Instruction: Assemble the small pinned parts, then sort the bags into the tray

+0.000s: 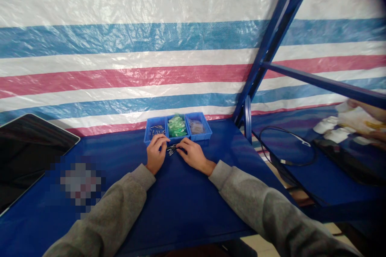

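Slim metallic pieces (171, 150) lay on the tabletop (181, 196) before the middle bin (174, 141); the right hand (194, 155) touched them, the left hand (156, 153) curled beside, grips unclear. Handling them seemed the step; the next move called for fingertip precision.

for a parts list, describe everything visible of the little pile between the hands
The little pile is a loose cluster of slim, straight, dark and silvery pieces, metallic-looking, lying at mixed angles on the blue table, in front of the middle bin. The right hand is at its right edge; exact count and contact are unclear.
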Demonstrator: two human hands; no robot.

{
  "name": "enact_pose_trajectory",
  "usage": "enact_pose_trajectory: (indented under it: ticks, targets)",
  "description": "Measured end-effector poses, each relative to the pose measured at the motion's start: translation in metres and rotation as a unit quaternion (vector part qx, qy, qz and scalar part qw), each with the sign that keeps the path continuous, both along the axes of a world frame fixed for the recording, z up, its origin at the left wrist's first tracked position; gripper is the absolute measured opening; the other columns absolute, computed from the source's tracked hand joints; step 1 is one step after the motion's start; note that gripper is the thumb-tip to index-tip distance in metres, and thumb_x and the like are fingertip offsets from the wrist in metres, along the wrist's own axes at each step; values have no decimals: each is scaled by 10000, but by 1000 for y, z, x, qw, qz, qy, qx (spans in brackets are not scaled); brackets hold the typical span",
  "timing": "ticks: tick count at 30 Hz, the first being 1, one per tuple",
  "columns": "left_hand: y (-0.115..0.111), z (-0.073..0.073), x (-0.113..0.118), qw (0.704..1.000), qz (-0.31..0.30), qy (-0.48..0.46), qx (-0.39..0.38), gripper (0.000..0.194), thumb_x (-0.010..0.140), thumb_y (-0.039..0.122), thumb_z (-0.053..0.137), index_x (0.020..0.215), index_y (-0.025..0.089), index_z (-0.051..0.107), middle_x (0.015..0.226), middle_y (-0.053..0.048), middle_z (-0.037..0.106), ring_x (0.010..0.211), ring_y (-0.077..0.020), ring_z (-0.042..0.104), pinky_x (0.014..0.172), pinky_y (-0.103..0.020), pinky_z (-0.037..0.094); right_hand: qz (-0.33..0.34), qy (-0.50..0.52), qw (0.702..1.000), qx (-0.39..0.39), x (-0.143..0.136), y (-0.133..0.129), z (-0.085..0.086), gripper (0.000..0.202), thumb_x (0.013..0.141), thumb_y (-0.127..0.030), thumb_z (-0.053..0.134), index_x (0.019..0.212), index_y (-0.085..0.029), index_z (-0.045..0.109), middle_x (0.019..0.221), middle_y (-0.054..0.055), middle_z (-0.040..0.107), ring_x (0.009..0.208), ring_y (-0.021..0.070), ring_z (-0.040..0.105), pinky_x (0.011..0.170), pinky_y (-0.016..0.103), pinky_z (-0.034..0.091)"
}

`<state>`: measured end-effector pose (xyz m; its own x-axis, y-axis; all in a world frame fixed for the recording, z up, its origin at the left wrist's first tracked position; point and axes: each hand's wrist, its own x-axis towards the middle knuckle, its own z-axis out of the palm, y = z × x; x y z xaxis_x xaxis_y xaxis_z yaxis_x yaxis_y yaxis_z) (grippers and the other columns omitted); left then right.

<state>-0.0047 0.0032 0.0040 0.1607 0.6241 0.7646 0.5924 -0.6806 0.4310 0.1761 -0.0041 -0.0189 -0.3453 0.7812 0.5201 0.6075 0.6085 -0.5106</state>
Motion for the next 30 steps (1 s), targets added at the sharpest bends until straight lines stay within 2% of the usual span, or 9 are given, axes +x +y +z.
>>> enact_pose_trajectory:
  ticks: [5,13,19,25,30]
  targets:
    - [1,-1,0,1000,-11,0,1,178,865,137,466,826,171,637,909,-45,596,886,-151,579,838,-293,462,10,-75,997,-1,-2,1,-3,133,869,-236,543,964,-212,632,968,49,544,876,154,551,760,256,463]
    - [0,1,1,1000,-26,12,-6,185,865,131,454,814,174,626,903,-47,599,883,-153,582,831,-295,467,10,-104,995,3,-3,2,-3,84,876,-213,532,901,-201,611,960,44,518,859,145,530,727,244,453]
    - [1,0,2,999,-32,24,-11,192,869,124,442,820,176,620,912,-47,598,881,-148,582,828,-288,463,9,-120,992,24,-5,4,-7,28,841,-159,564,848,-175,585,931,64,539,882,186,501,783,289,432]
    - [0,-3,5,996,-10,82,-23,195,882,146,431,893,181,623,952,-51,615,905,-154,589,830,-282,468,-53,-33,998,-16,-1,9,-12,99,877,-125,474,829,-174,546,812,54,572,805,186,517,734,286,411]
    - [-1,-8,8,987,9,157,-7,174,876,225,500,989,176,623,919,-56,661,840,-170,606,803,-301,479,-67,38,996,-47,2,11,-13,129,884,-123,441,816,-185,531,765,33,589,741,166,548,703,262,405]
